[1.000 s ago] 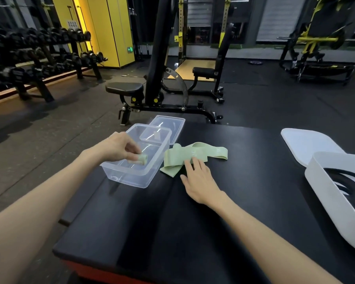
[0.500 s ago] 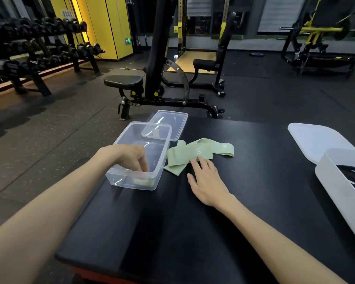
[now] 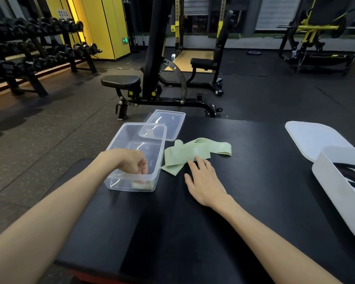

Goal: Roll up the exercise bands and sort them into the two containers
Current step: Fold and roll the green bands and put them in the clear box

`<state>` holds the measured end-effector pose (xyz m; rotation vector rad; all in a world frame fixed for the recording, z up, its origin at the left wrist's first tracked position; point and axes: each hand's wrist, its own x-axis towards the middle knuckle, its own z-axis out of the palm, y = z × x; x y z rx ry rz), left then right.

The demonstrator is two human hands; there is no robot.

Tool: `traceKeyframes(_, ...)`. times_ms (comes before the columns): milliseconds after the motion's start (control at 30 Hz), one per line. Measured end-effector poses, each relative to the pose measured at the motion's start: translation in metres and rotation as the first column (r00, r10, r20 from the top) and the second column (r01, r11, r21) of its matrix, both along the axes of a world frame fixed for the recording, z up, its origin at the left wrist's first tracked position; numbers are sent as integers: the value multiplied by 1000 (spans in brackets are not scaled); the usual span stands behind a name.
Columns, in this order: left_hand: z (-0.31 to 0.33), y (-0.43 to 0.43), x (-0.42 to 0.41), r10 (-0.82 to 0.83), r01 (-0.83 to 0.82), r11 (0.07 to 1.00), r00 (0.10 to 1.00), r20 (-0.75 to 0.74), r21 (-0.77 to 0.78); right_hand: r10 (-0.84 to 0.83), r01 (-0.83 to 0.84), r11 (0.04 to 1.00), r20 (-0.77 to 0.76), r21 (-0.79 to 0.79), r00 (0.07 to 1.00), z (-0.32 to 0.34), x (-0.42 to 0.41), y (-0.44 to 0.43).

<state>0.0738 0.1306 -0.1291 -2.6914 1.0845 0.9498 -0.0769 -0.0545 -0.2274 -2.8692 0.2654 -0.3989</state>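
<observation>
- Left hand (image 3: 129, 161) is inside the clear tub (image 3: 119, 140), fingers curled down, hanging just above the roll (image 3: 142, 185).
- Can't tell if the fingertips touch the roll or have let go; the tub wall blurs it.
- Roll lies on the tub floor at the near end, directly under the left fingers.
- Right hand (image 3: 205, 181) lies flat and open on the table (image 3: 244, 160), palm down, holding nothing.
- Right fingertips (image 3: 199, 159) sit on the near edge of the green band (image 3: 184, 156). The band is unrolled and loosely folded, running away from that hand to the far right; a "30" print is visible.
- Band sits just right of the tub, between the two hands.
- Clear lid (image 3: 166, 125) is beyond the left hand, its near edge resting over the tub's far rim.
- White bin (image 3: 334, 181) is well right of the right hand, with black bands (image 3: 350, 171) inside.
- White lid (image 3: 311, 138) lies flat just beyond the bin.
</observation>
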Motion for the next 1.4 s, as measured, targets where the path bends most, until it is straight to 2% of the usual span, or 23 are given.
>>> traceKeyframes(167,4,-8,4,10,-5,997,998,-63,83,6,-6,1000,19,19,1000,-1,-1,0)
traceKeyframes(367,8,-6,8,85,-80,996,983,-166,34,11,-13,998,33,68,999,0,-2,-2)
traceKeyframes(533,16,-8,6,68,-70,998,989,-131,-10,0,-6,995,58,104,998,0,-2,-3)
traceKeyframes(633,23,-9,7,97,-97,970,995,-13,-225,-18,7,994,110,105,994,3,-4,-2)
traceKeyframes(700,26,-15,6,170,-116,907,981,99,-404,-37,22,995,149,100,988,6,-2,-2)
traceKeyframes(767,29,-25,-1,233,-143,860,964,128,-490,-57,43,995,161,85,985,13,6,-5)
traceKeyframes(967,28,-42,-22,251,-143,893,945,210,-426,43,-43,998,-2,44,999,29,32,-10)
traceKeyframes(1167,30,-38,-31,256,-141,870,948,189,-473,66,-59,995,86,-80,994,33,31,-15)
traceKeyframes(1400,24,-39,-34,246,-128,863,951,186,-489,44,-65,992,179,110,983,46,13,-39)
